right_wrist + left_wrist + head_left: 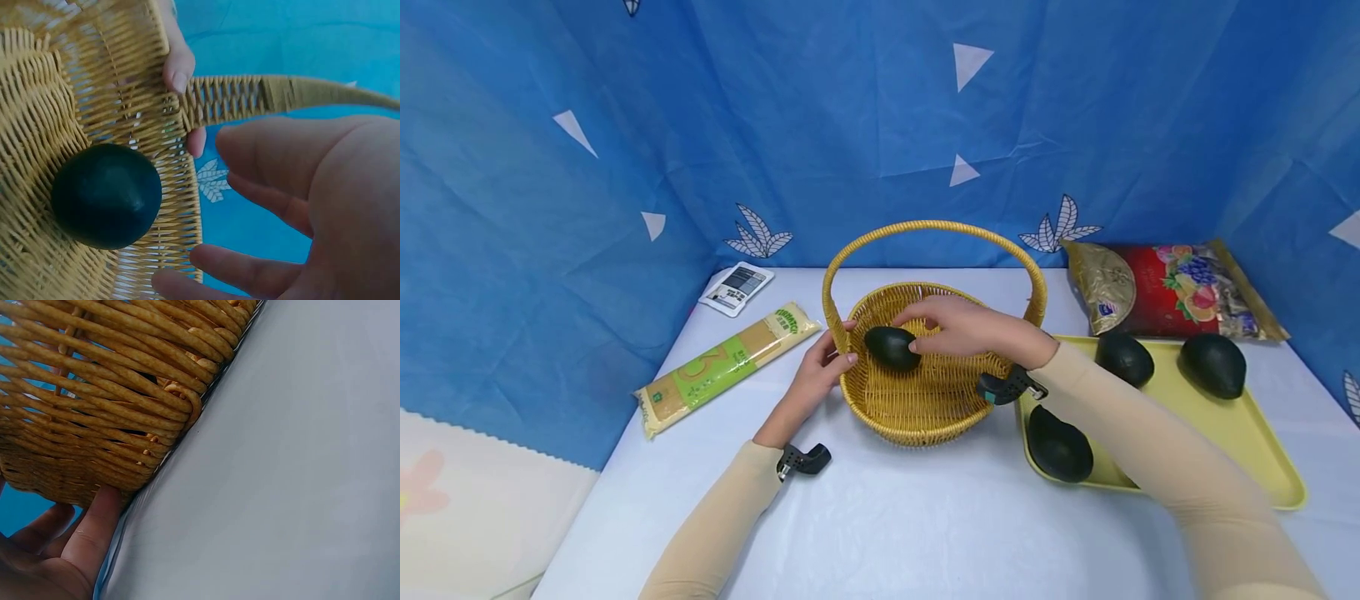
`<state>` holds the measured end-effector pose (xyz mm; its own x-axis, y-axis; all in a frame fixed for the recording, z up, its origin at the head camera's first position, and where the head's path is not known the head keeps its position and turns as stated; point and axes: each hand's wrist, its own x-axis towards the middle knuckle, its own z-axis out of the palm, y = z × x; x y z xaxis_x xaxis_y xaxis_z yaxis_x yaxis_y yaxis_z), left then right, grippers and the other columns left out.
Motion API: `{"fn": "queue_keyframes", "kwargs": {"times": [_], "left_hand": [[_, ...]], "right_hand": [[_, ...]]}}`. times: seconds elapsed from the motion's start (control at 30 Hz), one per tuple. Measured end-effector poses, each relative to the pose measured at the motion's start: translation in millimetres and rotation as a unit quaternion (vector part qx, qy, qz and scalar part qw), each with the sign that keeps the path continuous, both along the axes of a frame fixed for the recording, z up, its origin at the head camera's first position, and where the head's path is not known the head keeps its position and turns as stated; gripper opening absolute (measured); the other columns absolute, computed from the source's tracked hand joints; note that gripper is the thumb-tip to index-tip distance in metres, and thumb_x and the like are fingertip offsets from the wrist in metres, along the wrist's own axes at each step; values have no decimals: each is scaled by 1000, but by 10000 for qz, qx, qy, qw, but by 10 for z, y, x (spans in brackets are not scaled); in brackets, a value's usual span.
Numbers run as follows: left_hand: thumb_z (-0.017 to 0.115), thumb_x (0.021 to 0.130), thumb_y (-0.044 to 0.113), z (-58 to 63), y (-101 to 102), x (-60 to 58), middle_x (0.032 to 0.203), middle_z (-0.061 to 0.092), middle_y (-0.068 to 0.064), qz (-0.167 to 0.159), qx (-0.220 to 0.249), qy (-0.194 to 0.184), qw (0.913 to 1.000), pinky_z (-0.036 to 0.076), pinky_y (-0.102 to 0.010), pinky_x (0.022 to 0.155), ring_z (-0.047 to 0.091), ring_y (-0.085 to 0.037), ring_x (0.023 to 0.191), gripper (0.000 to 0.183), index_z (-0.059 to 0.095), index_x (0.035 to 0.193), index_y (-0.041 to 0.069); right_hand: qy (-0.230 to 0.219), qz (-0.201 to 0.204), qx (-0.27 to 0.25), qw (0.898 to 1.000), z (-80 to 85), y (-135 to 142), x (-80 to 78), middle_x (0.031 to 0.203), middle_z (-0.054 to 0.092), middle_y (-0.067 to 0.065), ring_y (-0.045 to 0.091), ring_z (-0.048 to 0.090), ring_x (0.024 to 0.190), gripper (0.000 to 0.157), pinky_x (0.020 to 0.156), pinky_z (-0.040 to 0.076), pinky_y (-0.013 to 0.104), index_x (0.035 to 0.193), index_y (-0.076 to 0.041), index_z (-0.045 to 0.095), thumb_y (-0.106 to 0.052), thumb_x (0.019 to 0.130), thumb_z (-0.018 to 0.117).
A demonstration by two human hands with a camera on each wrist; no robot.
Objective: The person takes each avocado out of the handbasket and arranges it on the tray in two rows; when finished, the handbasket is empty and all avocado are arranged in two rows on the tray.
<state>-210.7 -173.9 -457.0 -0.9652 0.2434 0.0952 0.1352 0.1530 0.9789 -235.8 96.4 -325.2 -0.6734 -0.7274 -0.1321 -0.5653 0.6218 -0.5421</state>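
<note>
A yellow wicker basket (917,408) with a tall arched handle stands on the white table. My left hand (815,372) grips its left rim at the foot of the handle, the thumb on one side of the handle and a finger on the other in the right wrist view. Inside the basket, near its left wall, lies a dark green avocado (889,348). Over the basket is my right hand (958,327), reaching under the handle. Its fingers are spread beside the avocado, with a gap between them and the fruit in the right wrist view.
On the right, a yellow tray (1195,433) holds three more avocados, partly behind my right sleeve. A red and gold bag (1172,292) lies behind it. At left are a long noodle packet (722,367) and a small white packet (737,288). Blue cloth hangs behind.
</note>
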Motion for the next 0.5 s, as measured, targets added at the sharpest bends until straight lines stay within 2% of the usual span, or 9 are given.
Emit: {"fn": "queue_keyframes", "kwargs": {"times": [0.1,0.23,0.4,0.5], "left_hand": [[58,99,14,-6,3,0,153,47,-20,14,25,-27,10000,61,-32,88,55,-42,134,56,43,153,19],[58,100,15,-11,-2,-3,153,47,-19,29,4,-44,10000,60,-32,87,54,-42,135,56,43,153,21],[57,99,15,-6,-1,-3,154,46,-20,8,-31,-40,10000,61,-35,90,54,-42,135,57,42,154,20],[57,99,15,1,3,5,154,46,-20,29,-50,-72,10000,61,-38,92,54,-42,135,58,42,154,20]], "right_hand": [[-109,38,197,9997,-50,-98,-108,149,56,10,37,60,127,43,105,52,51,142,-15,60,-20,99,63],[-354,102,352,9987,-139,-222,-206,151,55,9,33,56,132,43,107,49,51,142,-15,60,-18,99,63],[-648,135,534,9964,-238,-348,-253,153,52,11,31,45,145,43,115,44,50,142,-15,60,-14,99,62],[-789,116,603,9950,-307,-395,-270,155,50,12,31,46,143,45,110,45,47,144,-16,59,-12,99,60]]}}
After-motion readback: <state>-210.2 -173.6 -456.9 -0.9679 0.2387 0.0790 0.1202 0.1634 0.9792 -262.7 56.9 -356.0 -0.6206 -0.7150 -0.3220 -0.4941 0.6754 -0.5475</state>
